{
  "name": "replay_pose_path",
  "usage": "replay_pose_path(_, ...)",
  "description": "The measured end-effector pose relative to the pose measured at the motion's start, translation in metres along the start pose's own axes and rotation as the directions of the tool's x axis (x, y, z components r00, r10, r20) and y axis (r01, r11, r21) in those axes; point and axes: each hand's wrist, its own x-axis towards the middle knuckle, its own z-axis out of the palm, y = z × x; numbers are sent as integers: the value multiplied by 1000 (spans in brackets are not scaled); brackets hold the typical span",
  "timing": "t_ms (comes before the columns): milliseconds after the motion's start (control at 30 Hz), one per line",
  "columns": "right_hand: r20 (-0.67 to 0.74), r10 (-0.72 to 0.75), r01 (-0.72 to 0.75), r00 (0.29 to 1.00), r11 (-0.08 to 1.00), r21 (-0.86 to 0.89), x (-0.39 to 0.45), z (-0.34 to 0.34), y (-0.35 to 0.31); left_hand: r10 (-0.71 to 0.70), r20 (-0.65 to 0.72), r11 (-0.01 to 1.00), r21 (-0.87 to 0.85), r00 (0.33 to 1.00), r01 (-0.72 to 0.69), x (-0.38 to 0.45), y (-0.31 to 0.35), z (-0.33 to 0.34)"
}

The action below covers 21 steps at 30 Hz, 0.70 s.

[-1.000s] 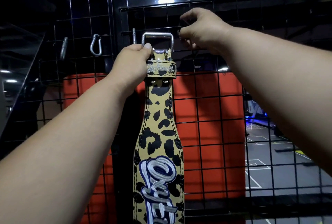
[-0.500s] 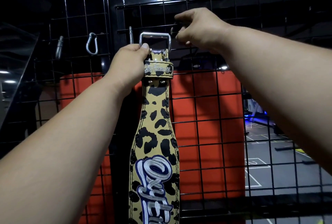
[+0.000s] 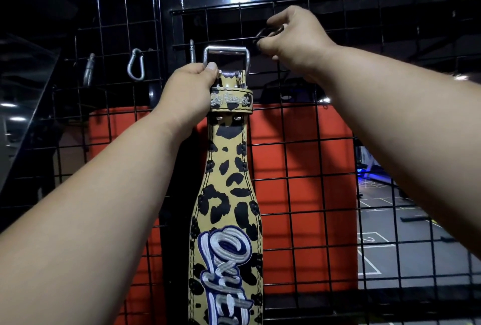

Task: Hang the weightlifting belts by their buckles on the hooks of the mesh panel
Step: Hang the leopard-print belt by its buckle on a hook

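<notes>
Both arms are up at the mesh panel [image 3: 299,158] and I'm looking straight along them. My left hand [image 3: 186,93] has the leopard-print belt [image 3: 226,194] gripped just below the buckle [image 3: 226,60], fingers curled round the strap's left edge, thumb tip lying across the front right at the buckle's lower left corner. The buckle is a silver rectangular frame, upright, clear above my thumb and held flat against the wire. The belt hangs straight down from that grip, narrow at the neck, widening lower, with blue and white embroidered lettering running down its face and off the bottom of view. A printed keeper loop [image 3: 231,102] sits just under my thumb.

My right hand [image 3: 294,41] is up and to the right of the buckle, close beside it but not touching it. Its fingers and thumb are curled in and pinching a dark ring-shaped hook [image 3: 269,31] on the panel's wire; only a sliver of that hook shows between thumb and forefinger, so I can't tell whether it's clipped open or closed. The buckle is level with the lower edge of this hand, not yet on the hook.

Off to the left, a silver carabiner [image 3: 135,64] hangs on the mesh. An orange pad [image 3: 299,194] stands behind the wire.
</notes>
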Motion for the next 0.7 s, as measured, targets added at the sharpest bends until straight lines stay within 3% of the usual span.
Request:
replay_pose_path(267,41,19,-23,999,995,97,-1,3,-9,-1,21,1000,7,1000,1,3,-5,4)
replay_pose_path(533,148,23,-10,989,996,-90,-2,4,-19,-5,3,999,-45,1000,5,0,-5,15)
replay_pose_path(700,243,94,-134,966,979,154,-1,5,-16,-8,25,998,-58,1000,10,2,-6,16)
